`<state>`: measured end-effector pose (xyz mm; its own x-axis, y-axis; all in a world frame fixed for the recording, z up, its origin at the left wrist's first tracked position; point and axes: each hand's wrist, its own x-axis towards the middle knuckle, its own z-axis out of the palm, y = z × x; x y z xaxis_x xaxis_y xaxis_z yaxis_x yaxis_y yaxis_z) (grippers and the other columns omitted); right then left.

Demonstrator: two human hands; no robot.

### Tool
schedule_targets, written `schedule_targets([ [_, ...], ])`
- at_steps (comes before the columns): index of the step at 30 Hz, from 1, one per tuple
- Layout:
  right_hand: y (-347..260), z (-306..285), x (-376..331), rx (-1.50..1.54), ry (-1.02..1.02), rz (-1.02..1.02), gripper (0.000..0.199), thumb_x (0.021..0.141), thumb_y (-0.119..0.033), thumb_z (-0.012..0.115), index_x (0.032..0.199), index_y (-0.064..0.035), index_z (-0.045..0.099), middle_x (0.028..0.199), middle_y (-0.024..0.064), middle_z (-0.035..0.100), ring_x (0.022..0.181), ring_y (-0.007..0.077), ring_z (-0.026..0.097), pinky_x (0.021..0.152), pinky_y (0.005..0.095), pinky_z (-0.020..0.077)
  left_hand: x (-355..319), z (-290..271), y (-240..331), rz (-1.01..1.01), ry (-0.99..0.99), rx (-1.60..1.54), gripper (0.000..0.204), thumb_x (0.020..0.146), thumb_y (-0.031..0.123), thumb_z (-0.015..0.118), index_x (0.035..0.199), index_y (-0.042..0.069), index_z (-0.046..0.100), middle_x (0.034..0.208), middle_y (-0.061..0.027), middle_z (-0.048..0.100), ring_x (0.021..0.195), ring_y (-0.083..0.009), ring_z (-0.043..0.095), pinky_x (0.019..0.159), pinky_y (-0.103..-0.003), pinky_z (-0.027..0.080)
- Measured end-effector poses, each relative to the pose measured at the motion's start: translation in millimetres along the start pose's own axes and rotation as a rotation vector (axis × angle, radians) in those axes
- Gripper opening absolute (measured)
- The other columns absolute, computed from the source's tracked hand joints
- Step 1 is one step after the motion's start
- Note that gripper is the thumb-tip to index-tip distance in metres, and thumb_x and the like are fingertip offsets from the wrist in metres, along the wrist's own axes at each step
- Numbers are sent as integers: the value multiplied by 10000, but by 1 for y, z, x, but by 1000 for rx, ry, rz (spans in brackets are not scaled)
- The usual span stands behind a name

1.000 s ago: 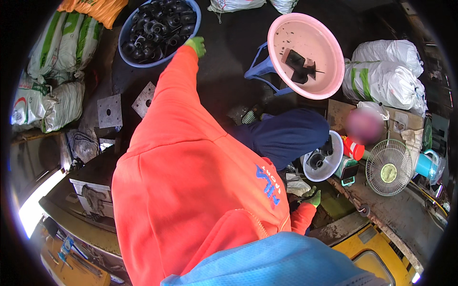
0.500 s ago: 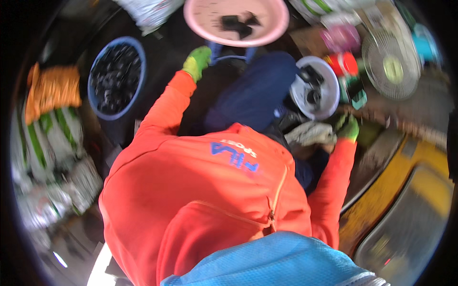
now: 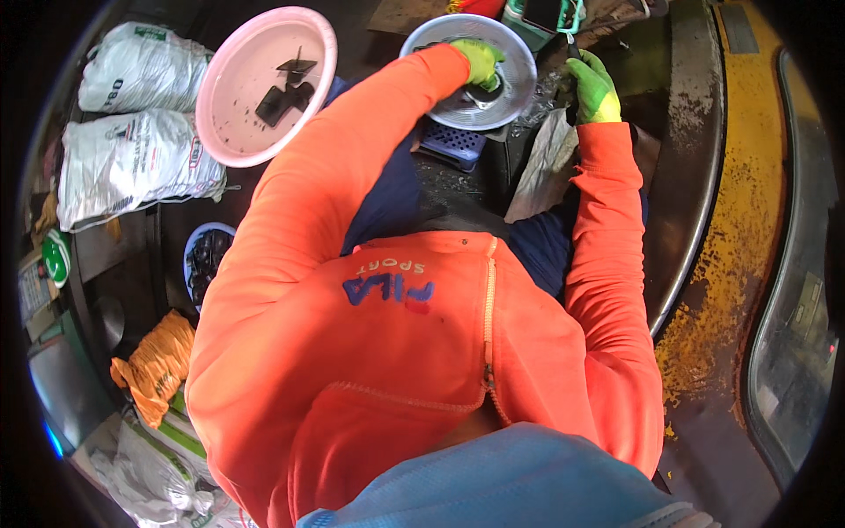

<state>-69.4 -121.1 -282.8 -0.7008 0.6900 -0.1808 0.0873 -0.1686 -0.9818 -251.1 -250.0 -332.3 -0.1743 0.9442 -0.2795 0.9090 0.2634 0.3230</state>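
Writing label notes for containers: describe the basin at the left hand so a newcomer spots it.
Find the long orange sleeve running up past the big pink basin. At its end, top centre, the green-gloved left hand is over a round basin. It's pale bluish-white, unlike the pink one and the stronger blue basin at left.
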Motion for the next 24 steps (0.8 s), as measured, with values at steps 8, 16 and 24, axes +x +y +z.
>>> schedule_targets([
  [8, -8, -38, -8, -115, 5, 20, 410, 918, -175, 621, 1298, -39, 549, 841, 13, 601, 691, 100, 559, 593, 245, 465, 46, 70, -13, -72, 98, -233, 614, 627, 379, 799, 1168, 121, 667, 1152, -160, 663, 1055, -333, 637, 937, -410, 495],
  [16, -17, -50, -21, -820, -146, -199, 360, 935, -214, 598, 1219, 7, 589, 982, 51, 652, 900, 144, 594, 826, 287, 470, -1, -67, 38, 188, 652, -674, 590, 631, 334, 840, 1146, 100, 674, 1125, -139, 629, 1100, -286, 593, 952, -382, 469],
  [24, -27, 24, -23, 16, -292, -504, 417, 910, -158, 601, 1286, -18, 488, 1178, 101, 596, 1069, 216, 599, 919, 327, 485, -35, -89, 74, 663, 1012, -596, 492, 582, 223, 884, 1017, 94, 693, 1112, -103, 637, 1041, -284, 603, 911, -377, 474],
])
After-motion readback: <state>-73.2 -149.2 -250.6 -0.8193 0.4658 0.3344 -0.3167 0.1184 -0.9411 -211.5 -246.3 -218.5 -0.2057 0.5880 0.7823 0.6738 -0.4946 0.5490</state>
